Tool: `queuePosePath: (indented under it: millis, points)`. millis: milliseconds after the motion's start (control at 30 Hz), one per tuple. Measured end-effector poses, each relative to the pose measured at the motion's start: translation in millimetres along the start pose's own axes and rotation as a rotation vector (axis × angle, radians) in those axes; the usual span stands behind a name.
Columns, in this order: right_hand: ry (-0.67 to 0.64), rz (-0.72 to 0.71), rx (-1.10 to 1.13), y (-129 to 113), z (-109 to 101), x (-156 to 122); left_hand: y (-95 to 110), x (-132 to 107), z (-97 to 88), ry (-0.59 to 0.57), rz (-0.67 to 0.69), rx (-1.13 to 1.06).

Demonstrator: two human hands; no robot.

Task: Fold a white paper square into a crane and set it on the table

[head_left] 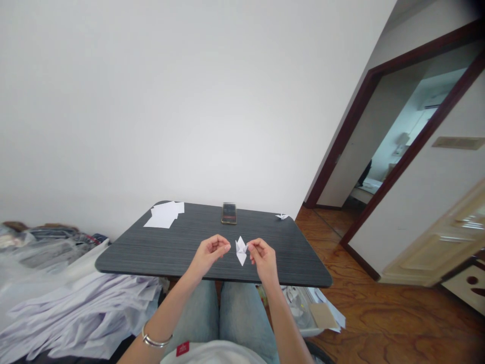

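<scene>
A folded white paper (241, 251) is held up over the near part of the dark worktop (193, 235), between the person's two hands. It has pointed ends towards twelve and six o'clock, and smaller points stand out near its middle. Taking that paper as the centre of the clock, the right hand (263, 257) is at three o'clock, its thumb and forefinger pinched on the paper's right-hand point. The left hand (213, 251) is at nine o'clock, just beside the paper but apart from it. Its thumb and forefinger curve towards each other with nothing visible between them; whether their tips meet, I cannot tell. A silver bracelet (155, 342) circles the left wrist.

On the worktop, loose white sheets (162, 215) overlap at ten o'clock, close to the far left corner. A phone (229, 213) is near the far edge, between eleven and twelve. At two o'clock, by the far right corner, sits a second folded paper (282, 216), also white and with pointed parts.

Beyond the worktop, a plain white wall (212, 101) rises at twelve. A dark-framed doorway (369, 76) is at two. Below the worktop's level, heaped pale cloth (87, 313) is at eight, and a container (312, 331) of mixed items is at four, above the wooden floor (371, 323).
</scene>
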State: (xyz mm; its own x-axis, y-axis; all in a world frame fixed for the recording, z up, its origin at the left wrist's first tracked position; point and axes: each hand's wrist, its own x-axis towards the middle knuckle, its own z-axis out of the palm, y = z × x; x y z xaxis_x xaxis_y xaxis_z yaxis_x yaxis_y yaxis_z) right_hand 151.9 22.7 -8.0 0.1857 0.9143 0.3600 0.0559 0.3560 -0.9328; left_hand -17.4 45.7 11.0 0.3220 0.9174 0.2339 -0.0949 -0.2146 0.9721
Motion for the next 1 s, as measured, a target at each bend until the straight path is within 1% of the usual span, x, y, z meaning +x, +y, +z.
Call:
queuePosePath:
  millis: [133, 200, 333, 500, 800, 900, 1000]
  points:
    - [0.004, 0.0, -0.023, -1.4, 2.2, -1.5, -3.5, 0.8, 2.4, -0.044, 0.054, 0.018]
    - [-0.007, -0.006, -0.034, -2.4, 3.9, -2.6, -4.7, 1.5, 3.1, -0.028, 0.055, 0.023]
    - [-0.036, -0.005, -0.047, -3.7, 6.7, -4.3, -5.2, 2.6, 1.6, 0.043, 0.058, 0.037]
    - [-0.052, 0.007, -0.041, -3.7, 8.5, -5.6, -7.0, 3.5, -0.8, 0.042, 0.061, 0.082]
    - [-0.11, 0.006, -0.057, -7.0, 7.9, -6.0, -8.1, 3.8, -1.7, 0.054, 0.079, 0.091]
    - [-0.131, -0.023, -0.103, -7.9, 5.8, -5.9, -7.5, 3.9, -2.4, 0.061, 0.078, 0.101]
    - [-0.147, -0.092, -0.163, -8.6, 3.8, -6.2, -8.6, 4.7, -3.0, 0.057, 0.078, 0.105]
